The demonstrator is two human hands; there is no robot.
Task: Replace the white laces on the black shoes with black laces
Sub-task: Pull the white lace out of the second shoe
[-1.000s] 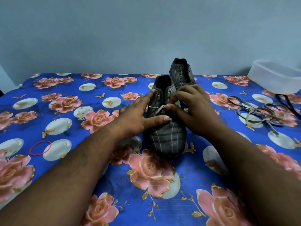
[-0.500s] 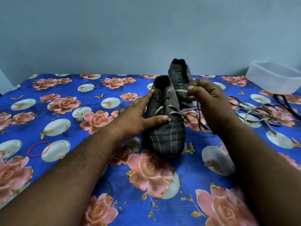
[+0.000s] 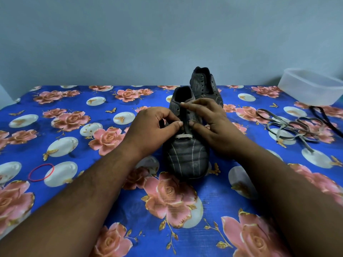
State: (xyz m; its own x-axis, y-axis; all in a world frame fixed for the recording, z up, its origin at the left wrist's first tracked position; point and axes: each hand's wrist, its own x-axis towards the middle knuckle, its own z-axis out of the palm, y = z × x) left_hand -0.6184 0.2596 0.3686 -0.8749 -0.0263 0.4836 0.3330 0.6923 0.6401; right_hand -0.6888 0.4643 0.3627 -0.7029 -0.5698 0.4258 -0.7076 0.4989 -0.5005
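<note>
The near black shoe (image 3: 185, 156) stands toe toward me on the flowered cloth. One bar of white lace (image 3: 183, 135) still crosses its lowest eyelets. My left hand (image 3: 152, 127) has curled fingers and pinches at the left eyelet row just above that bar; what sits between the fingertips is hidden. My right hand (image 3: 211, 123) lies over the shoe's right side, with the forefinger stretched across the tongue and the thumb against the right eyelet row. The far black shoe (image 3: 204, 84) stands behind it without laces. A black lace (image 3: 324, 117) lies at the far right.
A heap of loose grey-white laces (image 3: 289, 127) lies right of the shoes. A clear plastic tub (image 3: 311, 86) stands at the back right corner. A red rubber band (image 3: 41, 172) lies at the left. A plain wall rises behind the cloth's far edge.
My right hand, which had pulled lace up and to the right, came back down onto the shoe. My left hand lifted from pressing the toe and now pinches at the left eyelets.
</note>
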